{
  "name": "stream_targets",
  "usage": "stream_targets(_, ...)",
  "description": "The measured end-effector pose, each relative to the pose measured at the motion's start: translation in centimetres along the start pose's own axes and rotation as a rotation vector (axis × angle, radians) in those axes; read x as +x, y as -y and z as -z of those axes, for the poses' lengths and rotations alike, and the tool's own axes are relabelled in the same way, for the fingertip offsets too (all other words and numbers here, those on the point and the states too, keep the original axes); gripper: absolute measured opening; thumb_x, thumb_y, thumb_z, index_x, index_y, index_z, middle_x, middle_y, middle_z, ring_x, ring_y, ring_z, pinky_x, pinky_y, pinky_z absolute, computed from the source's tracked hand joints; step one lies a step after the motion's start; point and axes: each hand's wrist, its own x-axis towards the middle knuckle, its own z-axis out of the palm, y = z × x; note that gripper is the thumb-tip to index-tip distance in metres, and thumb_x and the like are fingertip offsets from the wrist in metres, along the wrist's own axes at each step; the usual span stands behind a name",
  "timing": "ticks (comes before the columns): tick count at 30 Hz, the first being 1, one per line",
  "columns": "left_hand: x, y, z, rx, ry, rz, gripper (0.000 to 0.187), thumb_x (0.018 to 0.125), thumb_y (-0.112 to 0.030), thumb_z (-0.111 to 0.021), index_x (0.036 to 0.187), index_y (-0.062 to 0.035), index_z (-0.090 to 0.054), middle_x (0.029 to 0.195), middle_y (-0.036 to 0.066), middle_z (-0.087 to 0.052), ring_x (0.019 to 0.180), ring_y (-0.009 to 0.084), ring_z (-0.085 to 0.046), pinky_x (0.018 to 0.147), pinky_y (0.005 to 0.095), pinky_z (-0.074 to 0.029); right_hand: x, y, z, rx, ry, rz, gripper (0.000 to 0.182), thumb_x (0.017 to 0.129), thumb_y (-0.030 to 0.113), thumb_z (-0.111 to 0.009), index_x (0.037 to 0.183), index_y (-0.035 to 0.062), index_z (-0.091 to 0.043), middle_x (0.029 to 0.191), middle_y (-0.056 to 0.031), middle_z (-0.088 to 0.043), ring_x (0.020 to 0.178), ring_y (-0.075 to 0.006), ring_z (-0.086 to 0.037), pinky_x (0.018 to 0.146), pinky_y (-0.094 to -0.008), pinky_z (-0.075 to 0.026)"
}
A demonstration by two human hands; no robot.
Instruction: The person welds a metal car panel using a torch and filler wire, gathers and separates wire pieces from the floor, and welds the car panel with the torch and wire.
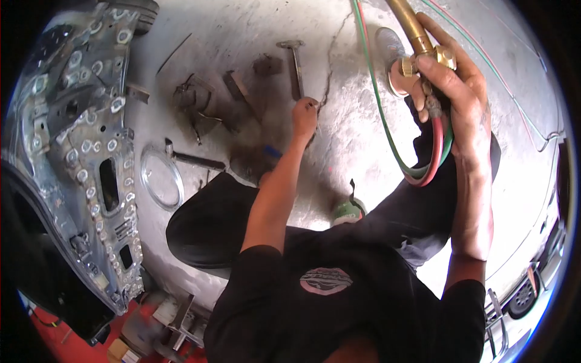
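My left hand is closed round the lower end of a hammer's handle, low over the concrete floor. The hammer's head points away from me. My right hand is raised at the upper right, wrapped round a brass gas torch at its valve knobs. From the torch's rear end, a red hose and a green hose bend down in a loop. The torch's tip lies outside the view. Dark scrap-like metal pieces lie left of the held hammer.
A spot-welded car body panel stands along the left side. Near it lie a wire coil and a second hammer. A green can stands between my legs. Thin hoses cross the floor at right.
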Motion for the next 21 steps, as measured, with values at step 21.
stream_targets(21, -4.0, -3.2, 0.1, 0.369, -0.013, -0.049, 0.014, 0.097, -0.015, -0.066, 0.103, -0.0021, -0.066, 0.089, 0.025, -0.072, 0.088, 0.0476, -0.070, 0.076, 0.0565, -0.053, -1.8, -1.0, 7.3, -0.004, -0.073, 0.065, 0.058, 0.101, 0.015, -0.064, 0.155, -0.0014, -0.050, 0.101, -0.0198, -0.073, 0.057, -0.0072, -0.060, 0.049, -0.0173, -0.046)
